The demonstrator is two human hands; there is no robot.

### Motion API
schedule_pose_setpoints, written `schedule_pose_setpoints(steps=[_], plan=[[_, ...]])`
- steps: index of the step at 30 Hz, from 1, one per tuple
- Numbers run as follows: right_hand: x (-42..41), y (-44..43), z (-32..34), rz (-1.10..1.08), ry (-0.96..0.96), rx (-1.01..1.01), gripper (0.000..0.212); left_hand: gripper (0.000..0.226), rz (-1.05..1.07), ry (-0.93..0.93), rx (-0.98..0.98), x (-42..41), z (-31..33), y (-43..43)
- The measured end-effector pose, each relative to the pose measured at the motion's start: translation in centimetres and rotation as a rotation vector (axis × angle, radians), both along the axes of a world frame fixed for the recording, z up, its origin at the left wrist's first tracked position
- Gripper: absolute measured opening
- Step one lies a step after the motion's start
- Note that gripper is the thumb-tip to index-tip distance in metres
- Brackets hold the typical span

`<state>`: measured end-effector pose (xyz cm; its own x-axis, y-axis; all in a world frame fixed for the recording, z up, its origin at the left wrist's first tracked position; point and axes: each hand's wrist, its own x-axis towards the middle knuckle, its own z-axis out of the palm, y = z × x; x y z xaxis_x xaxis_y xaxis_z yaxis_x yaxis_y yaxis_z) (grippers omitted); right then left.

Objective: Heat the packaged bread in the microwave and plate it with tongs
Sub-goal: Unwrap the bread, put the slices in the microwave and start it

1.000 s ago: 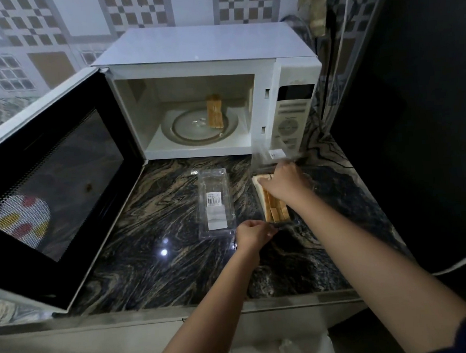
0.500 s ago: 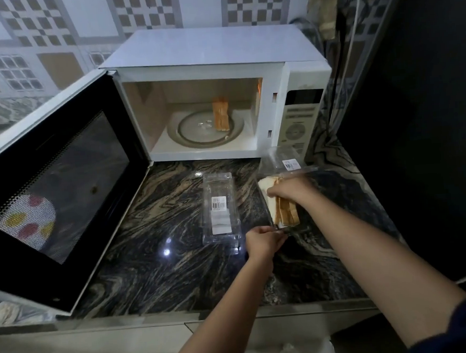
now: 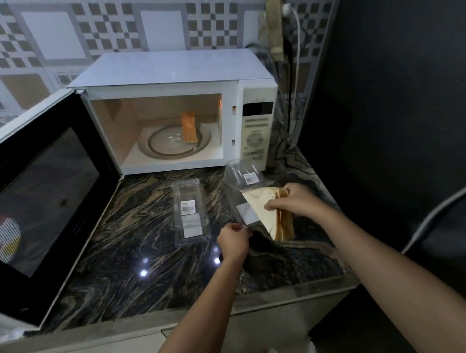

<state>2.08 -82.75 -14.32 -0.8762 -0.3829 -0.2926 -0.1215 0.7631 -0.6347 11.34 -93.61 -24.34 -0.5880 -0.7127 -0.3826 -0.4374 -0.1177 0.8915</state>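
A wall of checkered brown-and-cream tiles backs a glossy dark surface veined with tan swirls. On it stands a boxy white microwave, its black-framed door swung wide to the left. Inside, a round glass turntable carries one golden slice standing on edge. A flat, oblong clear plastic pack with white labels lies closed in front of the oven. Just to its right, an open clamshell pack of thin crinkled plastic has its lid tilted up. The right hand curls its fingers round a stack of pale triangular bread slices with toasted edges, held over that pack's tray. The left hand pinches the tray's near edge, its fingers pressed together. A grey cable crosses the dark right wall.
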Motion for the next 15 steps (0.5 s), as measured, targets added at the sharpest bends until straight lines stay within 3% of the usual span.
schedule_pose_setpoints(steps=[9,13,15], plan=[[1.7,7.9,-1.3,-0.227,0.027,-0.081,0.051,0.026,-0.078,-0.06,-0.151,0.7,0.8,2.0],[2.3,9.2,-1.4,-0.309,0.039,-0.162,0.065,0.031,-0.141,-0.056,-0.297,2.0,1.0,3.9],[2.6,9.4,-1.3,-0.343,0.095,-0.207,0.061,0.032,-0.191,-0.053,-0.383,3.4,0.4,4.4]])
